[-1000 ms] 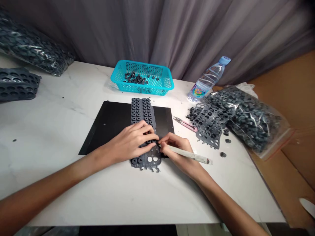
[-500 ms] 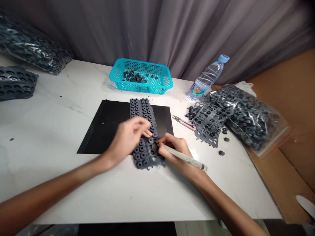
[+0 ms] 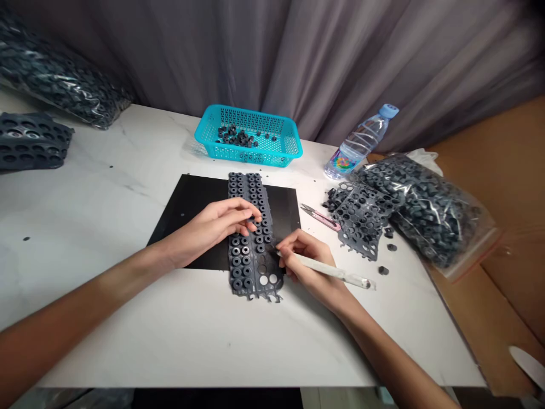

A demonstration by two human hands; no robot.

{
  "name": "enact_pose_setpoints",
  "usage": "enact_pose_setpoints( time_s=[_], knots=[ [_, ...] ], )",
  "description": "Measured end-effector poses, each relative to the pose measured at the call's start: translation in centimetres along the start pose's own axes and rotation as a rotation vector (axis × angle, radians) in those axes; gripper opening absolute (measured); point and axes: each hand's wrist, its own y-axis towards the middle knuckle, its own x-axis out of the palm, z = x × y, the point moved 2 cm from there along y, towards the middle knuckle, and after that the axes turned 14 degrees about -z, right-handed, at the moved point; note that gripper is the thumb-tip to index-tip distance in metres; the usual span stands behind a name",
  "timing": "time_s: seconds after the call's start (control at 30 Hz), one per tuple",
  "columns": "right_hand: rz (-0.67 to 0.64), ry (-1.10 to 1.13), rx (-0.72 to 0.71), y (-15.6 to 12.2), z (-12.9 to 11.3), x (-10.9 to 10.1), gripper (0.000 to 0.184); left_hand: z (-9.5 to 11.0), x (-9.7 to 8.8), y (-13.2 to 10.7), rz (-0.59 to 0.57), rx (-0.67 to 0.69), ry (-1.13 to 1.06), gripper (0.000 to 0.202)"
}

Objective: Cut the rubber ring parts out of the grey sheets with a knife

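Note:
A dark grey rubber sheet (image 3: 250,267) of moulded rings lies lengthwise before me, partly over a black mat (image 3: 200,227). Rings fill most of its rows, while holes show at the near right part. My left hand (image 3: 225,221) hovers over the sheet's middle, fingers loosely curved and apart, with nothing visible in them. Gripped in my right hand (image 3: 309,258) is a slim white pen-like tool (image 3: 330,268), its dark tip at the sheet's right edge near the holes. The tool's exact kind is unclear.
Behind the mat stands a turquoise basket (image 3: 251,153) with small dark pieces. Pink-handled thread snips (image 3: 321,217), a punched sheet (image 3: 361,218), a water bottle (image 3: 357,142) and a bag of dark pieces (image 3: 430,210) are on the right. Another full bag (image 3: 63,79) lies far left.
My left hand has come slightly back from the ring rows and its fingers have loosened. The tool in my right hand has shifted a little right. The view has moved slightly.

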Motion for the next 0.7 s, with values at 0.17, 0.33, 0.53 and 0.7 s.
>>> enact_pose_setpoints(
  time_s=[0.17,0.33,0.53,0.7],
  knots=[
    [-0.044,-0.025,0.012,-0.1,-0.3,0.7,0.003,-0.5,0.3,-0.1,-0.039,-0.123,0.011,0.035],
    [-0.054,-0.062,0.017,0.1,-0.5,0.9,0.002,0.0,0.5,-0.9,-0.185,0.010,0.844,0.020],
    [-0.072,-0.086,0.008,0.0,-1.0,0.9,0.007,-0.1,0.5,-1.0,-0.307,0.079,1.083,0.011],
    [-0.067,-0.100,0.024,0.1,-0.9,1.0,0.011,-0.4,0.8,-1.0,-0.319,0.122,1.114,0.015]
  ],
)
